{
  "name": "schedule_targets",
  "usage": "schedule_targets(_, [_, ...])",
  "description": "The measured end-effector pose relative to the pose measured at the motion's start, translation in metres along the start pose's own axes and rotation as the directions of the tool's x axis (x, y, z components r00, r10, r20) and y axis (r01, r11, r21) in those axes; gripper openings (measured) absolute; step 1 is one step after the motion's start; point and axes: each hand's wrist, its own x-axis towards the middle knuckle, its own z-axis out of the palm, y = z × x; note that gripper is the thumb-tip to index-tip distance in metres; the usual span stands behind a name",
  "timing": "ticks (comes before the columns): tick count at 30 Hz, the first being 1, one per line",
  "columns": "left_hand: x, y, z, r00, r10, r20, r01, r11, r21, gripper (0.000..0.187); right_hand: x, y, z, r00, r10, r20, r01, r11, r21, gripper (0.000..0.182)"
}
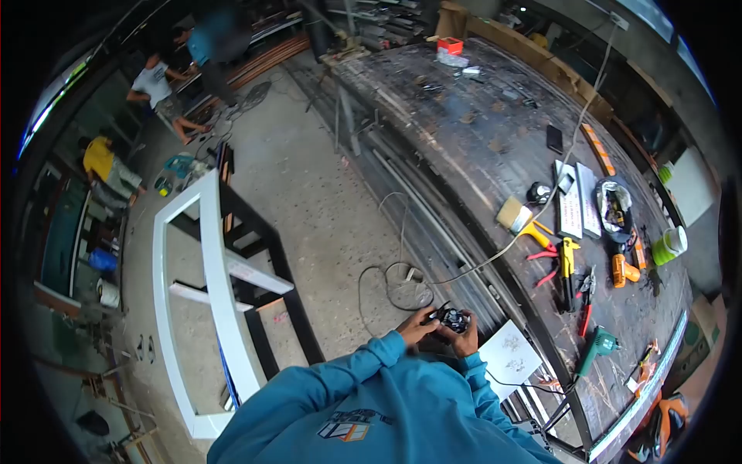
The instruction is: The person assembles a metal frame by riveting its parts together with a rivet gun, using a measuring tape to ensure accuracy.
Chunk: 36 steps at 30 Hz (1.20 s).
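Observation:
Both my hands are close together in front of my body, beside the workbench. My left hand [417, 327] is closed on the left side of a small black object with shiny bits [451, 317]. Curled around its right side is my right hand [464, 340]. The object's exact kind is too small to make out, and my fingers cover part of it. Below and to the right of my right hand lies a pale sheet with dark marks [510, 352].
On the workbench [456, 139] lie a paintbrush [519, 218], yellow-handled pliers [569, 267], an orange tool [624, 271] and a green corded tool [598, 348]. White frames [216, 286] stand on the left. A cable [371, 271] loops over the floor. Several people work at the far left.

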Motion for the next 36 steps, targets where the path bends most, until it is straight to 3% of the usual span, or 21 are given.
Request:
schedule_targets(1, [0.012, 0.026, -0.002, 0.999, -0.032, -0.031, 0.031, 0.999, -0.044, 0.061, 0.022, -0.031, -0.008, 1.000, -0.019, 0.014, 0.020, 0.996, -0.084, 0.078])
schedule_targets(2, [0.035, 0.051, -0.005, 1.000, -0.011, 0.013, 0.011, 1.000, -0.005, 0.061, 0.045, -0.052, -0.017, 0.982, -0.166, -0.090, 0.131, 0.943, -0.305, 0.077])
schedule_targets(4, [0.051, 0.071, -0.006, 0.979, -0.073, -0.191, 0.046, 0.989, -0.141, 0.062, 0.100, -0.075, -0.039, 0.921, -0.365, -0.137, 0.282, 0.867, -0.411, 0.080])
schedule_targets(7, [0.084, 0.104, -0.025, 0.970, -0.069, -0.234, 0.023, 0.981, -0.194, 0.056, 0.180, -0.140, -0.077, 0.835, -0.543, -0.094, 0.405, 0.719, -0.565, 0.075])
schedule_targets(9, [0.113, 0.109, -0.042, 0.968, -0.038, -0.250, -0.002, 0.987, -0.160, 0.050, 0.229, -0.182, -0.101, 0.680, -0.723, -0.122, 0.471, 0.558, -0.683, 0.078])
schedule_targets(12, [0.141, 0.136, -0.053, 0.939, -0.092, -0.332, 0.023, 0.978, -0.205, 0.046, 0.259, -0.239, -0.121, 0.530, -0.831, -0.167, 0.469, 0.452, -0.759, 0.080])
schedule_targets(13, [0.152, 0.141, -0.059, 0.944, -0.092, -0.317, 0.030, 0.980, -0.195, 0.046, 0.261, -0.251, -0.124, 0.520, -0.840, -0.157, 0.422, 0.412, -0.807, 0.073])
schedule_targets(15, [0.174, 0.144, -0.066, 0.941, -0.079, -0.330, 0.031, 0.988, -0.149, 0.042, 0.276, -0.240, -0.128, 0.620, -0.774, -0.132, 0.471, 0.501, -0.725, 0.065])
schedule_targets(20, [0.227, 0.173, -0.080, 0.955, -0.129, -0.268, 0.090, 0.984, -0.156, 0.032, 0.294, -0.145, -0.078, 0.854, -0.516, -0.067, 0.349, 0.664, -0.661, 0.042])
schedule_targets(23, [0.266, 0.177, -0.096, 0.976, -0.069, -0.208, 0.039, 0.989, -0.145, 0.030, 0.295, -0.117, -0.040, 0.906, -0.419, -0.060, 0.308, 0.750, -0.586, 0.040])
schedule_targets(27, [0.320, 0.197, -0.126, 0.982, -0.025, -0.187, 0.016, 0.999, -0.052, 0.027, 0.321, -0.120, -0.009, 0.921, -0.383, -0.071, 0.249, 0.719, -0.649, 0.034])
schedule_targets(30, [0.363, 0.230, -0.155, 0.942, 0.168, -0.292, -0.139, 0.983, 0.120, 0.019, 0.362, -0.120, 0.001, 0.890, -0.405, -0.209, 0.138, 0.675, -0.724, 0.034])
schedule_targets(31, [0.383, 0.248, -0.171, 0.943, 0.160, -0.293, -0.135, 0.985, 0.102, 0.019, 0.380, -0.118, 0.006, 0.866, -0.416, -0.278, 0.064, 0.643, -0.764, 0.036])
schedule_targets(33, [0.417, 0.284, -0.205, 0.826, 0.463, -0.321, -0.281, 0.832, 0.478, 0.018, 0.415, -0.122, 0.021, 0.809, -0.459, -0.367, -0.052, 0.565, -0.823, 0.037])
schedule_targets(35, [0.469, 0.300, -0.238, 0.774, 0.523, -0.357, -0.368, 0.830, 0.419, 0.017, 0.448, -0.130, 0.029, 0.779, -0.461, -0.425, -0.207, 0.451, -0.868, 0.035])
schedule_targets(36, [0.486, 0.320, -0.255, 0.617, 0.741, -0.266, -0.352, 0.562, 0.749, 0.022, 0.466, -0.125, 0.033, 0.777, -0.463, -0.426, -0.256, 0.386, -0.886, 0.034])
